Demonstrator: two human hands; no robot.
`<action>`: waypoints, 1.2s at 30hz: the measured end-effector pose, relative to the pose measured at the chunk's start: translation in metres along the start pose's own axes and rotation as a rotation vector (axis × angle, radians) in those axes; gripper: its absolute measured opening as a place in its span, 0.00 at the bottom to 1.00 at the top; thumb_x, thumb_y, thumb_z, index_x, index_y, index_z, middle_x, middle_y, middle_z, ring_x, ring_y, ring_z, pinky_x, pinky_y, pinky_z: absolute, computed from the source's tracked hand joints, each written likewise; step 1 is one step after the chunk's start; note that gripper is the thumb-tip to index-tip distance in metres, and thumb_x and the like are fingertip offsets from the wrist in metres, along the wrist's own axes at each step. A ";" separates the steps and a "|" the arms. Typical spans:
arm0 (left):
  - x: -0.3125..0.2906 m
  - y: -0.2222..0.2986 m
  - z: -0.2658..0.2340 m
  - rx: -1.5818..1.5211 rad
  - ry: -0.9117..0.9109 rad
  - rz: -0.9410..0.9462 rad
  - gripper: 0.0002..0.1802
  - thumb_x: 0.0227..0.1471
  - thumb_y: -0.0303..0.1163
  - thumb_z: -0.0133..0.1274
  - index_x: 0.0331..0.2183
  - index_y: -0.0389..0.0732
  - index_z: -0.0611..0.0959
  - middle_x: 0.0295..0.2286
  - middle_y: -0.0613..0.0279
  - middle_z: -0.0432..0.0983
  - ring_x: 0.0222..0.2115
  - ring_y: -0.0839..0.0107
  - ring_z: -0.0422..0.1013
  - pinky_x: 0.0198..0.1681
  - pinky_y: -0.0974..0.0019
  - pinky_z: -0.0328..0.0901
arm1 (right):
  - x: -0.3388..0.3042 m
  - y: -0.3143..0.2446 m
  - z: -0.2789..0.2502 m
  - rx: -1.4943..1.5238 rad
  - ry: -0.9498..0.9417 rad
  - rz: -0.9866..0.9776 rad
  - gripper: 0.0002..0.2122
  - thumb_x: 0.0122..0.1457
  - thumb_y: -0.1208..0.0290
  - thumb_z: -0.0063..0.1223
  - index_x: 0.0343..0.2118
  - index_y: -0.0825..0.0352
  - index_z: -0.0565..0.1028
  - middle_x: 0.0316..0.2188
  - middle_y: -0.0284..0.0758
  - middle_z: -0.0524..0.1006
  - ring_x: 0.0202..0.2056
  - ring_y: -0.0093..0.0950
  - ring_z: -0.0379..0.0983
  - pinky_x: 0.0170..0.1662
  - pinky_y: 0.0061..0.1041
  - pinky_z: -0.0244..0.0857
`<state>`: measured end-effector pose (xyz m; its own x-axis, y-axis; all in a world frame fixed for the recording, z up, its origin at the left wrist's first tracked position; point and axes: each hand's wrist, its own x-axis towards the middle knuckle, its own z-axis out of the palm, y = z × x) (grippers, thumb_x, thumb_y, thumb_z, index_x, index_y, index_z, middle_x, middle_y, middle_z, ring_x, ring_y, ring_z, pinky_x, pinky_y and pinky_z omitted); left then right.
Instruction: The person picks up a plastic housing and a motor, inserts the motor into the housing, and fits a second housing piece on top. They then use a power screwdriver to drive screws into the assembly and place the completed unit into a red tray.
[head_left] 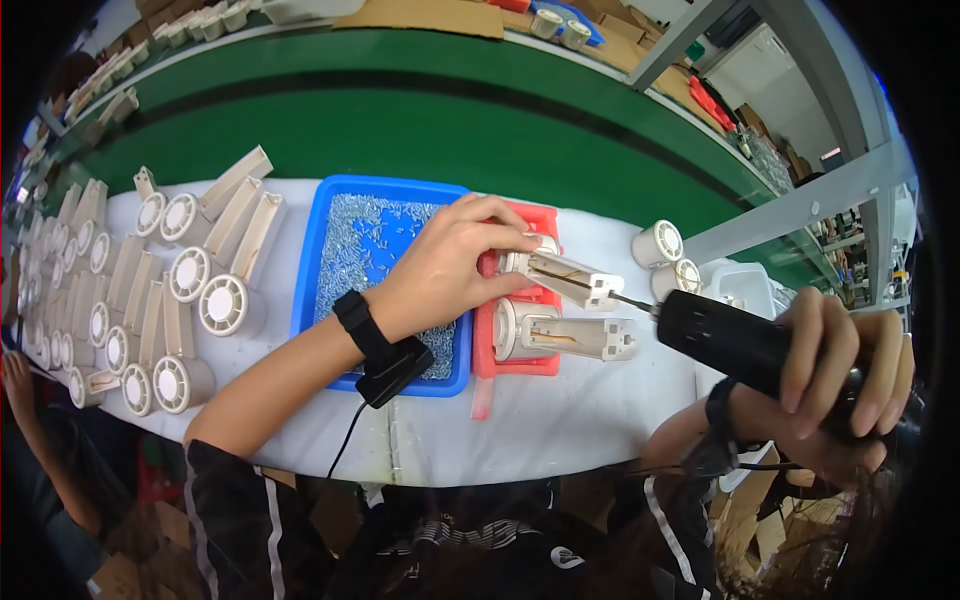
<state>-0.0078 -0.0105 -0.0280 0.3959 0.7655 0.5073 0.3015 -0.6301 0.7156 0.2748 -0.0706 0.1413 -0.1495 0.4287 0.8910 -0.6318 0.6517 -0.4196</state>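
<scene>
My left hand [465,255] grips a white plastic housing [575,278], a round body with a long open arm and a thin wire along it. That housing rests in a red holder [545,365]. My right hand [835,370] is wrapped round a black electric screwdriver [725,340]. The screwdriver's bit meets the end of the gripped housing's arm, or sits right beside it; I cannot tell if it touches a screw. Nearer to me in the same holder lies a second white housing [580,335], its arm pointing right.
Left of the holder is a blue tray [465,375] of small silvery screws. Many white housings [225,305] stand in rows at the left. Two round white parts [657,243] sit at the right by a metal post. A green conveyor belt [400,95] runs behind; another person's arm [45,440] shows far left.
</scene>
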 end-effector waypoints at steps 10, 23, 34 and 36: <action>0.011 0.042 -0.040 0.076 -0.181 0.271 0.23 0.44 0.34 0.72 0.44 0.43 0.85 0.55 0.51 0.74 0.53 0.48 0.73 0.57 0.51 0.64 | -0.064 -0.106 0.011 -0.460 0.414 -0.158 0.14 0.55 0.69 0.66 0.34 0.61 0.67 0.29 0.25 0.68 0.16 0.15 0.65 0.23 0.14 0.62; -0.001 0.115 -0.011 0.444 -0.221 0.427 0.23 0.41 0.35 0.72 0.43 0.45 0.87 0.55 0.51 0.74 0.53 0.53 0.72 0.53 0.53 0.63 | -0.195 -0.069 -0.014 -0.323 1.133 -0.043 0.18 0.66 0.56 0.59 0.46 0.66 0.71 0.41 0.32 0.71 0.42 0.26 0.68 0.53 0.27 0.63; 0.103 0.076 -0.107 0.322 -0.204 -0.033 0.19 0.49 0.37 0.66 0.37 0.30 0.86 0.43 0.51 0.78 0.44 0.58 0.76 0.50 0.57 0.67 | -0.300 -0.137 -0.012 -0.547 0.825 0.431 0.29 0.65 0.49 0.57 0.60 0.65 0.69 0.53 0.40 0.73 0.54 0.32 0.70 0.58 0.30 0.67; 0.129 0.051 -0.115 0.673 -0.389 0.038 0.16 0.48 0.37 0.64 0.34 0.33 0.86 0.39 0.51 0.77 0.41 0.55 0.75 0.48 0.52 0.66 | -0.306 -0.126 -0.003 -0.509 1.022 0.391 0.31 0.64 0.48 0.59 0.62 0.65 0.67 0.55 0.41 0.73 0.55 0.34 0.71 0.58 0.31 0.69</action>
<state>-0.0409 0.0708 0.1287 0.6547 0.7195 0.2317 0.6940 -0.6937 0.1929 0.4022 -0.2820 -0.0794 0.5526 0.7995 0.2356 -0.2722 0.4403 -0.8556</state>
